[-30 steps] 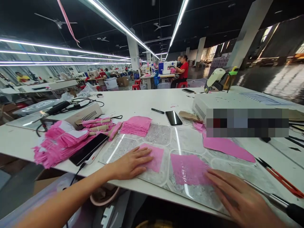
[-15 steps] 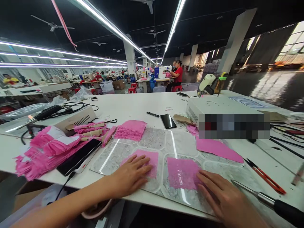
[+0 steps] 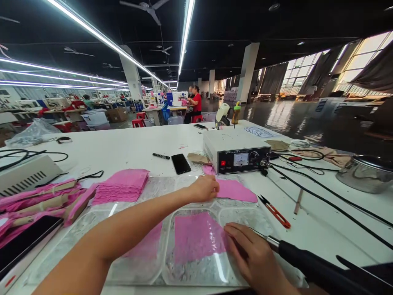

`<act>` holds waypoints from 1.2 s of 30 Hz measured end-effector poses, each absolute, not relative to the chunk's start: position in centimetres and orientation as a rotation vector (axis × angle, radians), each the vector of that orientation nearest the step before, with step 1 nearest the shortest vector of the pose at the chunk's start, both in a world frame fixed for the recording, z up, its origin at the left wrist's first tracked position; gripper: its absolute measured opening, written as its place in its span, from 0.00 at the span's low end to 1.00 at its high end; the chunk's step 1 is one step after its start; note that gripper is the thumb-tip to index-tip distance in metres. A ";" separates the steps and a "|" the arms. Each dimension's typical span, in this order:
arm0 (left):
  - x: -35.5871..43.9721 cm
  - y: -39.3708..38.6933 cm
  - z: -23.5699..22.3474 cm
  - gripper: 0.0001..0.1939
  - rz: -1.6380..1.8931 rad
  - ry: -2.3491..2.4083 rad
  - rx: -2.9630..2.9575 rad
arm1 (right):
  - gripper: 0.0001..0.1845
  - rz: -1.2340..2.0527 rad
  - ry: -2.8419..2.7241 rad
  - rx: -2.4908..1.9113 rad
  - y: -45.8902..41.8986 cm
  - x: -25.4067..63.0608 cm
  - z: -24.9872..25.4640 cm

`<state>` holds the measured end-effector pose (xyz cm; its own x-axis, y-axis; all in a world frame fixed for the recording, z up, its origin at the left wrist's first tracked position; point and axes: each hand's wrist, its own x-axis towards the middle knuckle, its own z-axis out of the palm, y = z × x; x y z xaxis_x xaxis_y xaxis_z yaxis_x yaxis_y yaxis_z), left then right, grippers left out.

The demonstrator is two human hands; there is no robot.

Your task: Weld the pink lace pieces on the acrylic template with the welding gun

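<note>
White tabletop [image 3: 132, 147] stretches across my remote feed. I see the right hand [image 3: 253, 252] with fingers outstretched, tips at the right edge of one pink square [image 3: 196, 237]. The left hand [image 3: 204, 188] curls at the left end of one long pink piece [image 3: 238, 191]; I cannot tell whether it grips. I also count one pink stack [image 3: 121, 186], one orange snips [image 3: 278, 215], one marker [image 3: 161, 156].

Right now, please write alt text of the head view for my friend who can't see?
A person's left hand is at a long pink cloth piece on a worktable, while the right hand is at the edge of a squarish pink piece. A stack of pink pieces lies to the left.
</note>
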<state>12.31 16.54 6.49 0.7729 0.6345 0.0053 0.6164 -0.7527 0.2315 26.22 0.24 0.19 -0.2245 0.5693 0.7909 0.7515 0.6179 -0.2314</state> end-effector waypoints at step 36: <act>13.2 19.5 5.4 0.03 -0.039 0.940 2.466 | 0.12 -0.179 -1.896 -1.068 0.4 26.3 0.0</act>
